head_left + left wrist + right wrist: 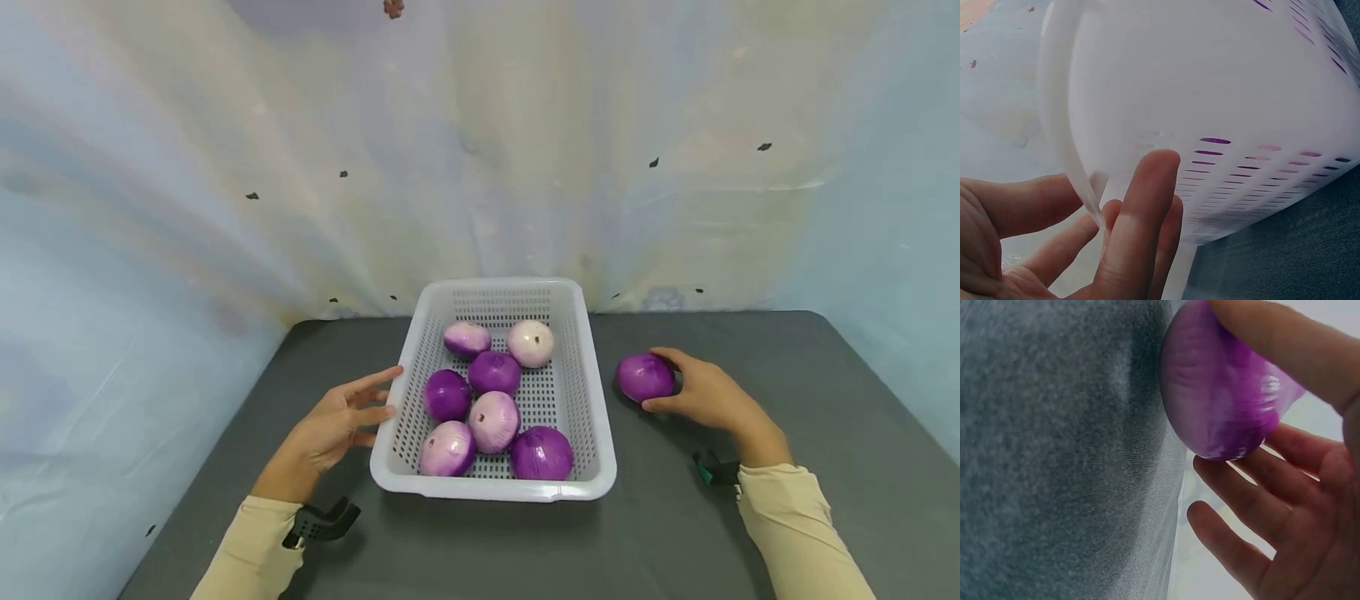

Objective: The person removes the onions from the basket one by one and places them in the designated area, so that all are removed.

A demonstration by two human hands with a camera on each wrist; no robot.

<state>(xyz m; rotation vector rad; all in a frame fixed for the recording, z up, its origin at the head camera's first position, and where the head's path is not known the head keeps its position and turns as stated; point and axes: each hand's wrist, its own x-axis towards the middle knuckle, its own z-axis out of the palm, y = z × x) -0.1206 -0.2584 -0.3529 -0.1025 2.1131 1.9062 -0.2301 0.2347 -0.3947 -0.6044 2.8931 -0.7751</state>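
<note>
My right hand [705, 392] grips a glossy purple onion [643, 377] over the dark table, right of the basket. In the right wrist view, the thumb lies on one side of the onion [1216, 387] and fingertips touch the other side. At the left rim of a white perforated plastic basket [498, 488], my left hand [333, 425] holds on with thumb and fingers. The left wrist view has the fingers [1141, 219] on both sides of that rim. Several purple and pale onions [493, 422] lie inside the basket, mostly toward its left and front.
A dark grey cloth-covered table [675, 533] carries everything. Behind it hangs a pale patterned curtain [517, 167], which continues along both sides. A black strap device [322, 523] is worn at the left wrist, and another [716, 468] at the right.
</note>
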